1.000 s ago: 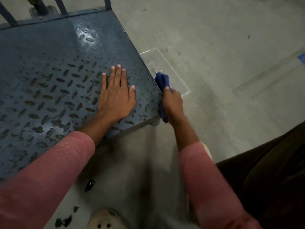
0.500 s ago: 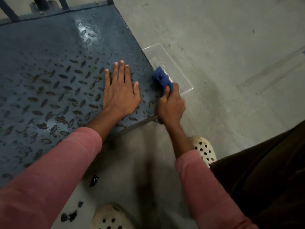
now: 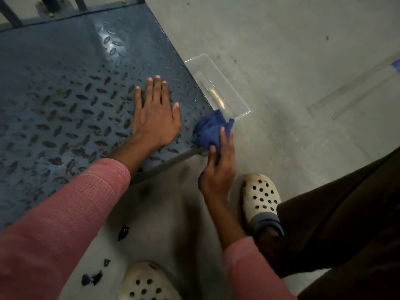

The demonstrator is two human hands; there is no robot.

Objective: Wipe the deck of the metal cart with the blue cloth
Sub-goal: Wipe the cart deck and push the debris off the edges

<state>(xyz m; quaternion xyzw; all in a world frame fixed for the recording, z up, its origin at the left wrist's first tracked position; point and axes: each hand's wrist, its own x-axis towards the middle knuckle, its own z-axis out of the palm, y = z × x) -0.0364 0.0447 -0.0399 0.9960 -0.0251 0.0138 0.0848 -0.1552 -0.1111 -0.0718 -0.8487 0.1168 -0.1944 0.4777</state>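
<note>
The metal cart's deck (image 3: 65, 87) is blue diamond plate with worn, rusty treads and fills the upper left. My left hand (image 3: 155, 118) lies flat on it, fingers spread, close to the near right corner. My right hand (image 3: 218, 169) grips the bunched blue cloth (image 3: 208, 131) and presses it against the deck's right corner edge. Part of the cloth is hidden under my fingers.
A clear plastic tray (image 3: 218, 87) lies on the grey concrete floor right beside the cart's right edge. The cart's railing bars (image 3: 13, 16) rise at the far end. My white perforated clogs (image 3: 259, 195) and dark scraps (image 3: 123, 232) are on the floor below.
My right hand has slid with the cloth back along the cart's right edge to the near corner, with more cloth showing above the fingers. The left hand stays flat on the deck.
</note>
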